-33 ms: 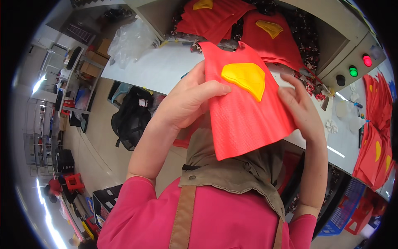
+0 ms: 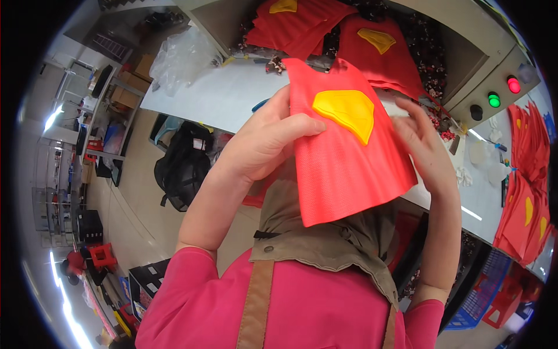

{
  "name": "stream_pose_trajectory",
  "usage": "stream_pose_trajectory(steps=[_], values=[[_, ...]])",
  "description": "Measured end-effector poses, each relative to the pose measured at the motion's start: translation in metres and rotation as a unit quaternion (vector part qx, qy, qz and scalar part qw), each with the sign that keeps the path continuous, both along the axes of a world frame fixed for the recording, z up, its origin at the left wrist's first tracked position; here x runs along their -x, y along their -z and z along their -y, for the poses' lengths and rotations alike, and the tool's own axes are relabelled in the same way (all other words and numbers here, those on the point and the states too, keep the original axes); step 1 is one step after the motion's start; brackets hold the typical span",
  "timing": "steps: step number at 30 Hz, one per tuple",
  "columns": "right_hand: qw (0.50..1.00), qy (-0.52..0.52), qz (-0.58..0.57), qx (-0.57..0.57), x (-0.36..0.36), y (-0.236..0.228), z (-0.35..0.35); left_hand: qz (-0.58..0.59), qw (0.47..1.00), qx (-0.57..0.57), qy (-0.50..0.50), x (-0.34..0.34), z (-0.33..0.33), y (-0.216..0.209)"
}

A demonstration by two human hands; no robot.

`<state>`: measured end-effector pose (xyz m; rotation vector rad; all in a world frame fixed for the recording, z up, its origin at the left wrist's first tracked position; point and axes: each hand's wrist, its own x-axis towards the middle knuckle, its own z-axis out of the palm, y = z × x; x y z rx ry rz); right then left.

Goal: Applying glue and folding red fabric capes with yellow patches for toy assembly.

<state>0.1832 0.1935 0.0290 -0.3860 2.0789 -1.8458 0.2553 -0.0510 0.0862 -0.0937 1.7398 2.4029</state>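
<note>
A small red toy cape (image 2: 343, 180) with a raised yellow shield-shaped emblem (image 2: 349, 113) hangs in front of me, its narrow neck end up. My left hand (image 2: 270, 136) pinches its left edge, thumb on the front and the other fingers hidden behind. At the cape's right edge is my right hand (image 2: 427, 145), fingers bent and apart, not gripping the cloth. Whether those fingertips touch the edge is hard to tell. Beyond the cape, more red capes (image 2: 386, 64) lie in the machine's opening among dark and red scraps.
A white worktable (image 2: 232, 87) runs behind the cape, with a clear plastic bag (image 2: 183, 58) at its left. Red and green lamps (image 2: 494, 100) sit on the machine panel. More red capes (image 2: 526, 192) are piled at right, above a blue crate (image 2: 479, 291). A black backpack (image 2: 183, 166) lies below left.
My right hand has shifted slightly right and its fingers have come off the cape's edge. The cape has moved a little to the right with my left hand still on it.
</note>
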Motion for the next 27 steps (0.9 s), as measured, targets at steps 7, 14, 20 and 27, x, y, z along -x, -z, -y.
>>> stream_pose_trajectory(steps=[7, 14, 20, 27], values=[[0.997, -0.003, 0.075, 0.034, 0.011, 0.001, 0.020, -0.009, 0.997, 0.071, 0.026, 0.005, -0.017, 0.000], [0.957, -0.015, 0.210, 0.200, 0.005, 0.014, 0.024, -0.008, 0.994, 0.104, 0.035, 0.007, -0.022, -0.003], [0.952, -0.027, 0.211, 0.219, 0.006, 0.015, 0.021, -0.021, 0.995, 0.086, 0.039, 0.006, -0.024, -0.007], [0.983, 0.043, 0.040, 0.176, -0.002, -0.008, 0.002, -0.032, 0.993, 0.095, 0.068, -0.007, -0.020, 0.008]])
